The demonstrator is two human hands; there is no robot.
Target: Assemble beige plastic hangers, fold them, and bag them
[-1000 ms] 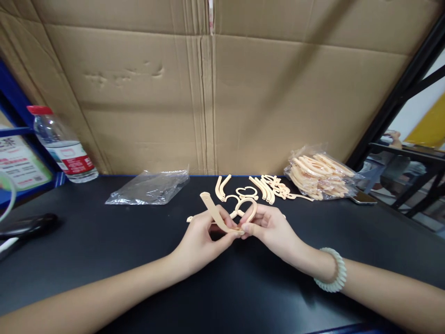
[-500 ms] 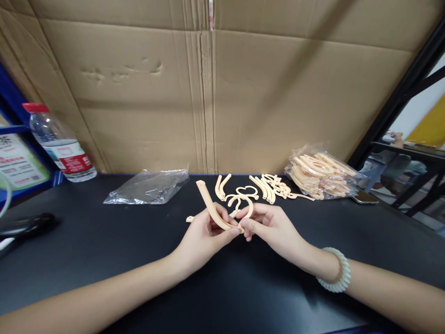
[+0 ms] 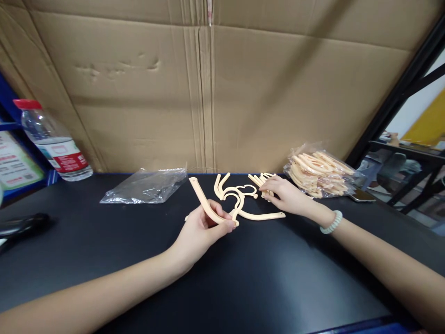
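My left hand (image 3: 205, 222) is closed on a beige plastic hanger part, a curved flat arm (image 3: 205, 202) joined near my thumb to a rounded hook (image 3: 239, 202). The arm rises to the upper left, while the hook curls up at its lower end. My right hand (image 3: 285, 195) reaches over a group of loose curved arms (image 3: 256, 180) on the table, its fingers stretched toward them and thumb apart. Assembled hanger pieces (image 3: 262, 216) lie behind the held part, with another hook (image 3: 248, 188) and a pair of curved arms (image 3: 219, 185) close by.
A flat clear plastic bag (image 3: 146, 186) lies at the left on the black table (image 3: 222, 287). A packed bag of beige parts (image 3: 320, 171) and a phone (image 3: 362, 196) are at the right. A red-capped water bottle (image 3: 57, 144) stands far left, before a cardboard wall (image 3: 139, 93).
My right hand has let go of the hook and moved right to the loose arms. My left hand keeps the hanger part, shifted slightly left.
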